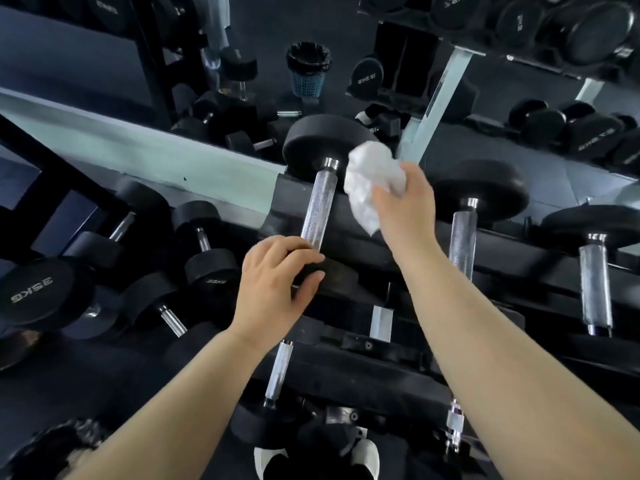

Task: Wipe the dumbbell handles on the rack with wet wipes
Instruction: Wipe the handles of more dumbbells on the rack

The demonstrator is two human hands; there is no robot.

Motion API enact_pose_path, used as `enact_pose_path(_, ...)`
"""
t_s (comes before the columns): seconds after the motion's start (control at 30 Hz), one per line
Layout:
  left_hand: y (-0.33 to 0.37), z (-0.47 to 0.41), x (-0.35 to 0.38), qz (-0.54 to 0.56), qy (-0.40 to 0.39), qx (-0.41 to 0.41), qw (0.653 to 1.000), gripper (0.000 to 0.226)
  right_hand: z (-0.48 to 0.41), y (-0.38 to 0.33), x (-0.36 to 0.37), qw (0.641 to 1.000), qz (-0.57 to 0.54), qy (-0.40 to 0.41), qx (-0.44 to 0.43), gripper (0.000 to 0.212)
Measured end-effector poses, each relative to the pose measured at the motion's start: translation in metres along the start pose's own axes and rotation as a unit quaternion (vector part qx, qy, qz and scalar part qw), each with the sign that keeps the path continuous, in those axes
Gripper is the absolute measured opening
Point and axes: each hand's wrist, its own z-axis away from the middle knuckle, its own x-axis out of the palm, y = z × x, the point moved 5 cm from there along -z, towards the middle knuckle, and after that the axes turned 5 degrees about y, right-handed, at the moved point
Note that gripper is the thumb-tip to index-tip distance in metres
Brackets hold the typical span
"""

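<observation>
A black dumbbell with a knurled chrome handle [318, 207] lies on the top shelf of the black rack [377, 244]. My left hand [277, 282] grips the near black weight head of that dumbbell, fingers curled over its rim. My right hand [403, 206] holds a crumpled white wet wipe [369, 178] just to the right of the handle, a little apart from it. Two more dumbbells with chrome handles [462, 244] [595, 289] lie to the right on the same shelf.
Lower shelf handles [278, 372] [454, 424] show beneath my arms. Large 35 kg dumbbells [204, 258] sit on the floor at left. A mirror behind the rack reflects a blue bin [307, 69] and more weights. My shoes [367, 459] are at the bottom.
</observation>
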Motion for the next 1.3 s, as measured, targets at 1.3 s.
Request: enact_pose_path(1.3, -0.017, 0.002, 0.009, -0.017, 0.01, 0.095, 0.995, 0.035, -0.014, 0.032, 0.083, 0.849, 0.24, -0.285, -0.374, 0.042)
